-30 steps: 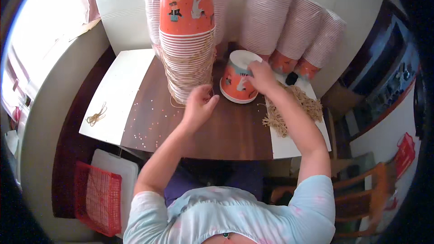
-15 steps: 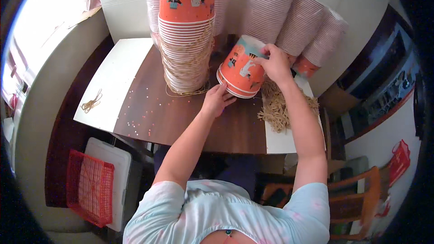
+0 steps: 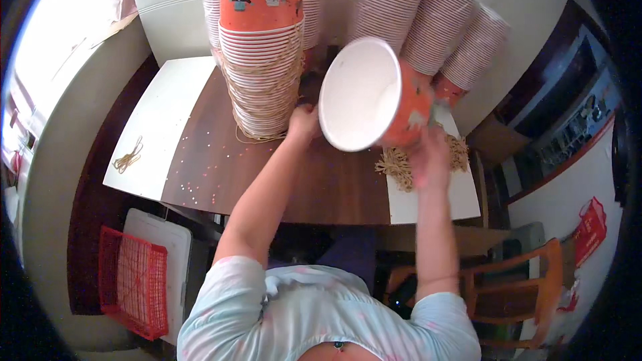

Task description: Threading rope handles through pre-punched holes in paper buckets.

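A large paper bucket, orange with cartoon figures and a white inside, is tilted so that its round mouth faces me. It is raised above the table's right part. My right hand, blurred by motion, holds it from below on its right side. My left hand is beside the left edge of the bucket's rim. Its fingers are mostly hidden, so I cannot tell whether it touches the bucket. Close to that hand stands a tall stack of upside-down nested paper buckets, with tan rubber bands looped round many of the rims.
A pile of tan rubber bands lies on the table's white right end, partly behind my right hand. A few loose bands lie on the left end. Plastic-wrapped bucket stacks line the back. A red basket is below left, a wooden chair below right.
The bucket has turned from mouth-down to mouth toward me. My right hand has gone from its upper side to below it. My left hand has moved slightly left and away from me.
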The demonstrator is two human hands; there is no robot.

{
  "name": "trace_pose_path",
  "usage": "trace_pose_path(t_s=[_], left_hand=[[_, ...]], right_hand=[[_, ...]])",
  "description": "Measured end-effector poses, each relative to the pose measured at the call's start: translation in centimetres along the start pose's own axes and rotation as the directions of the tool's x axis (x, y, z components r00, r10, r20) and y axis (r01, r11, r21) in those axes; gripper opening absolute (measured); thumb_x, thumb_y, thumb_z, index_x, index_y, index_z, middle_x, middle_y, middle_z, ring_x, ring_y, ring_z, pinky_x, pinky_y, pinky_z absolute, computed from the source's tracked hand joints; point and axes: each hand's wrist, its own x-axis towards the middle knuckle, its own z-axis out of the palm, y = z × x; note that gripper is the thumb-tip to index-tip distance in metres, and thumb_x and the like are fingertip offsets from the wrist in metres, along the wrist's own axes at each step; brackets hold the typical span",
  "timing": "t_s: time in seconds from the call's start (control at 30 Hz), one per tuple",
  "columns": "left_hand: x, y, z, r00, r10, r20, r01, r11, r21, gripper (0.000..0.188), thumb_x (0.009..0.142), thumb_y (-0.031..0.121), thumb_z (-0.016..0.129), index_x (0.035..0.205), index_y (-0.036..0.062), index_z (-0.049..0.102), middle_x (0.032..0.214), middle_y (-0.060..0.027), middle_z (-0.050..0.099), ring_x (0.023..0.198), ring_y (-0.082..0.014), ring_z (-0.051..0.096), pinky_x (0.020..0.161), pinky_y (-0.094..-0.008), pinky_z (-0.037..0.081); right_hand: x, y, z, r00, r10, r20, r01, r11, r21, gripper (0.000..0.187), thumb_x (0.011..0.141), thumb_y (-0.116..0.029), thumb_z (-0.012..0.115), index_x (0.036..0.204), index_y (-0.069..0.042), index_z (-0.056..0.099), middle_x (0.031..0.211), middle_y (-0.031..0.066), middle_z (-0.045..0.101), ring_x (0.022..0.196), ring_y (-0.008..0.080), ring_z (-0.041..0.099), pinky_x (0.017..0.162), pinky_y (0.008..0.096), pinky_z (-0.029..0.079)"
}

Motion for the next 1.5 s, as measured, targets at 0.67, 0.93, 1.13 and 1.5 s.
trace_pose_path(t_s=[0.67,0.93,1.13,1.5], left_hand=[[-16.9,11.3,-11.1,0.98,0.198,-0.032,-0.156,0.852,0.5,0.044,0.073,0.004,0.048,0.114,-0.0048,0.058,0.091,-0.014,0.066,0.083,-0.0135,0.061,0.072,-0.0252,0.047],[-19.5,13.6,-9.6,0.907,0.418,-0.042,-0.271,0.658,0.703,0.036,0.08,0.017,0.065,0.111,0.0002,0.061,0.101,-0.0123,0.062,0.063,-0.0135,0.057,0.058,-0.0267,0.046],[-21.2,17.1,-9.6,0.838,0.541,0.077,-0.457,0.616,0.642,0.028,0.077,0.006,0.067,0.104,0.0022,0.064,0.097,-0.0099,0.062,0.057,-0.0102,0.052,0.053,-0.0244,0.042],[-19.1,18.1,-2.3,0.817,0.291,0.498,-0.536,0.701,0.47,0.029,0.08,0.022,0.069,0.098,-0.0006,0.066,0.085,-0.0142,0.066,0.062,-0.0225,0.063,0.061,-0.0336,0.05]], right_hand=[[3.1,1.7,-5.4,0.945,-0.003,0.327,0.325,-0.109,-0.94,0.018,0.078,-0.017,0.064,0.089,-0.003,0.068,0.087,0.0126,0.063,0.083,0.0258,0.061,0.072,0.0334,0.048],[10.0,9.2,-7.4,0.735,0.3,0.608,0.634,-0.622,-0.46,0.02,0.072,-0.021,0.064,0.083,-0.006,0.069,0.088,0.01,0.062,0.096,0.0289,0.055,0.085,0.044,0.042],[6.6,5.4,-3.9,0.795,0.095,0.599,0.597,-0.296,-0.746,0.008,0.069,-0.011,0.064,0.074,-0.005,0.065,0.082,0.0079,0.062,0.087,0.0259,0.058,0.077,0.0418,0.045],[-2.1,-0.3,4.0,0.646,-0.026,0.763,0.735,0.291,-0.612,0.011,0.074,0.0,0.063,0.083,-0.003,0.055,0.086,0.0081,0.065,0.074,0.0204,0.063,0.063,0.0301,0.051]])
